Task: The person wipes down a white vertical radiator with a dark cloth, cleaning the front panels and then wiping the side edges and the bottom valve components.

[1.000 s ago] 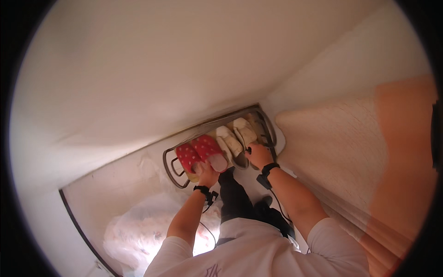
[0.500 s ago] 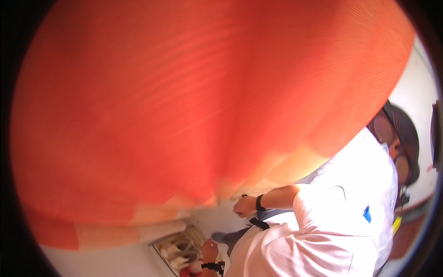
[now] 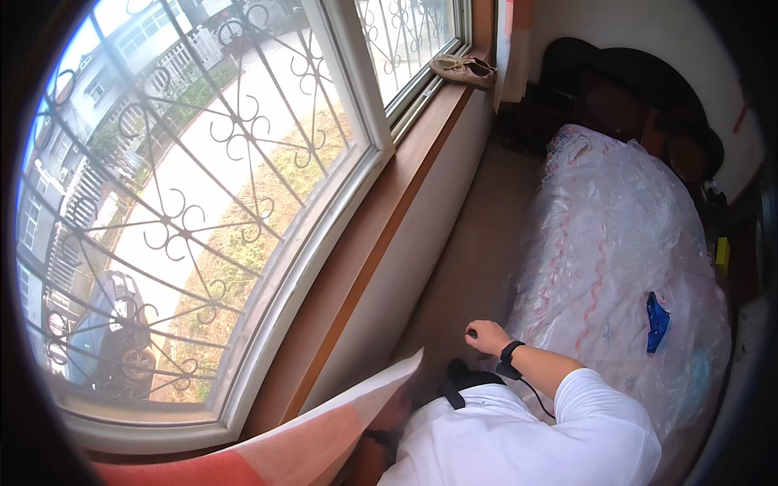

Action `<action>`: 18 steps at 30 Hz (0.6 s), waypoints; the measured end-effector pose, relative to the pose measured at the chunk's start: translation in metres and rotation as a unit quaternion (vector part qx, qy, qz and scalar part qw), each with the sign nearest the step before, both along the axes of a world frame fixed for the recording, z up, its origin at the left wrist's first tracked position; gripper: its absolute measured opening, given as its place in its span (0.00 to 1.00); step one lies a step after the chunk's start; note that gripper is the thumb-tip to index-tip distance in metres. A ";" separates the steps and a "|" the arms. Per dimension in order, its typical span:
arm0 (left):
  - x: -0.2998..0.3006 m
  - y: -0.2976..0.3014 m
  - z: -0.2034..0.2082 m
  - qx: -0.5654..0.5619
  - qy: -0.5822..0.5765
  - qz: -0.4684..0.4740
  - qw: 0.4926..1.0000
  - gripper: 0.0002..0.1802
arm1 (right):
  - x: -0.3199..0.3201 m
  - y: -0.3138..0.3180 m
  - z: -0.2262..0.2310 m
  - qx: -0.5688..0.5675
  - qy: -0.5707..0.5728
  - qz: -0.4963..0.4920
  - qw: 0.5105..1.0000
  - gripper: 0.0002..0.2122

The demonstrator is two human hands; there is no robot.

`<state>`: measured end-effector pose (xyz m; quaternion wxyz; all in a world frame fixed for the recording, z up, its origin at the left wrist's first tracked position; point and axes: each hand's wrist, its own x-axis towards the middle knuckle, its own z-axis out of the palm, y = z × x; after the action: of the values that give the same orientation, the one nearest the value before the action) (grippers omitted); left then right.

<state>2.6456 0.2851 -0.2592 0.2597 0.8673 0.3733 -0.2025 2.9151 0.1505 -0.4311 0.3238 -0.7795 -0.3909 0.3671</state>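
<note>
My right hand [image 3: 486, 337] is out in front of my body, beside the bed, with a black band round the wrist and a cable running from it. Its fingers are curled closed; a small dark spot shows at them, too little to name. An orange, peach and white curtain [image 3: 316, 441] sweeps across the lower left. Close against its edge, my left hand [image 3: 394, 411] sits in shadow, partly hidden by the cloth, and its fingers cannot be made out.
A barred window [image 3: 194, 211] fills the left, above a wooden sill [image 3: 356, 263]. One shoe [image 3: 463, 71] rests at the sill's far end, by another curtain [image 3: 514, 49]. Right of me, a bed [image 3: 604, 243] lies under clear plastic, with a blue cloth item [image 3: 657, 322] on top.
The curtain that covered most of the view has dropped to the lower left, uncovering the window, sill and bed. My right hand now appears farther right in the view.
</note>
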 end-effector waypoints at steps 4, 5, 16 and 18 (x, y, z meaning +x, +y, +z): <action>0.409 0.191 -0.093 -0.075 -0.174 0.058 0.980 0.31 | 0.450 0.152 0.031 0.074 -0.150 -0.171 0.971 0.10; 0.392 0.247 -0.080 -0.090 -0.141 0.074 0.983 0.33 | 0.423 0.195 0.032 0.069 -0.134 -0.232 0.961 0.10; 0.075 0.448 0.344 -0.163 -0.301 -0.141 0.929 0.20 | 0.046 0.362 0.535 0.062 -0.224 -0.296 0.926 0.17; 0.152 0.476 0.396 -0.128 -0.339 -0.192 0.912 0.18 | 0.090 0.399 0.604 0.066 -0.295 -0.296 0.906 0.19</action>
<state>2.7975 0.7607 0.1364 0.4355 0.8981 0.0605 0.0118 3.0051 0.5497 0.1733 0.3385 -0.9087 -0.2436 -0.0185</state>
